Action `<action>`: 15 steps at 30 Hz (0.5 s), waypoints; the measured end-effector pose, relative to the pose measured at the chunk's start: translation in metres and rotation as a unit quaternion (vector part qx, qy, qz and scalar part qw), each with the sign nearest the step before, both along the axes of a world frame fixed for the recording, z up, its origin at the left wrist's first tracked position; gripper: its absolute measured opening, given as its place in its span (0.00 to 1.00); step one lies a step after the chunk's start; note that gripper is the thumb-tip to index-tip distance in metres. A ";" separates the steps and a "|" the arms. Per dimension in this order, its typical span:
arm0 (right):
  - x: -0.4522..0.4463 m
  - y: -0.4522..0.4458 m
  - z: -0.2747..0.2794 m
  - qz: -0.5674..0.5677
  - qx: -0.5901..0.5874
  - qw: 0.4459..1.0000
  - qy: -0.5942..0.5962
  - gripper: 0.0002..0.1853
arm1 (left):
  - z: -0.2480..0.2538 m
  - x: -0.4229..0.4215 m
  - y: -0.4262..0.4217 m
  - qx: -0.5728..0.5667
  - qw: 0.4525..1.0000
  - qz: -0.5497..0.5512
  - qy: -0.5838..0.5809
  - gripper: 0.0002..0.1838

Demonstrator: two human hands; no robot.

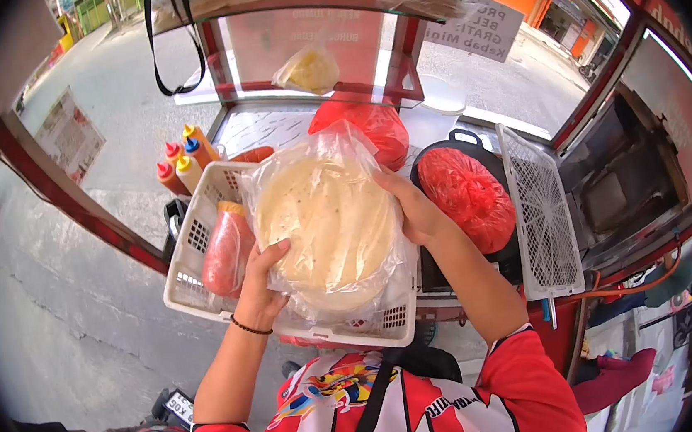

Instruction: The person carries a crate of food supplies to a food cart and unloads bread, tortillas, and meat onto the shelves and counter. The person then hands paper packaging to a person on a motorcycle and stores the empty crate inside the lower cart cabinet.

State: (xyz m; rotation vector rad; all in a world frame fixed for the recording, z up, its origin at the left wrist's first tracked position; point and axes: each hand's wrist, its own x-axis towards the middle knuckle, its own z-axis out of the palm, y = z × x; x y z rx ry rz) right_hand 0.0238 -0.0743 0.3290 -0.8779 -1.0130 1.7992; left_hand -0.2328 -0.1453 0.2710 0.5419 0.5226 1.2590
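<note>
A clear plastic bag of round flat tortillas [325,218] is held up between my two hands, over a white plastic basket [195,290]. My left hand [263,286] grips its lower left edge, thumb on top. On the upper right edge, my right hand [414,209] is closed around the bag's side; its fingers are partly hidden beneath. Inside the basket, left of the bag, lies a wrapped pink-red sausage-like pack [228,251]. The tortillas hide much of the basket's inside.
Several sauce bottles [188,160] stand behind the basket's left corner. A red plastic bag [467,200] rests in a black pan to the right, beside an upright white rack [542,214]. Another red bag [362,127] sits behind the tortillas. A glass shelf [293,9] hangs ahead.
</note>
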 end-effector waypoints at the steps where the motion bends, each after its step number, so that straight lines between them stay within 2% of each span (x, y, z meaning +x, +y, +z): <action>1: 0.007 -0.002 0.002 0.015 -0.010 0.998 0.053 0.34 | 0.007 0.003 0.002 -0.029 0.999 0.009 -0.015 0.31; 2: 0.014 -0.005 0.001 0.033 -0.021 0.994 0.106 0.33 | 0.017 0.005 0.007 -0.035 0.999 0.011 -0.026 0.30; 3: 0.023 -0.006 -0.002 -0.017 0.063 0.996 0.068 0.31 | 0.027 0.007 0.012 -0.043 0.998 0.013 -0.039 0.29; 4: 0.037 -0.013 0.000 -0.031 0.068 0.995 0.061 0.30 | 0.038 0.011 0.018 -0.050 0.997 0.016 -0.054 0.28; 8: 0.099 -0.055 0.006 -0.096 0.129 0.987 0.026 0.27 | 0.115 0.024 0.054 0.062 0.991 0.117 0.000 0.23; 9: 0.111 -0.066 0.004 -0.112 0.149 0.982 0.017 0.27 | 0.137 0.018 0.070 0.113 0.990 0.068 -0.052 0.21; 11: 0.133 -0.091 0.000 -0.150 0.176 0.973 0.008 0.27 | 0.180 0.010 0.125 0.200 0.976 0.041 -0.071 0.19; 12: 0.141 -0.101 0.000 -0.170 0.191 0.967 0.003 0.26 | 0.198 0.009 0.170 0.241 0.967 0.064 -0.042 0.19; 13: 0.148 -0.112 -0.001 -0.178 0.192 0.965 -0.001 0.26 | 0.205 0.003 0.239 0.310 0.942 0.126 0.035 0.20; 15: 0.159 -0.131 -0.004 -0.202 0.196 0.960 -0.007 0.26 | 0.246 0.027 0.285 0.276 0.932 0.221 0.080 0.21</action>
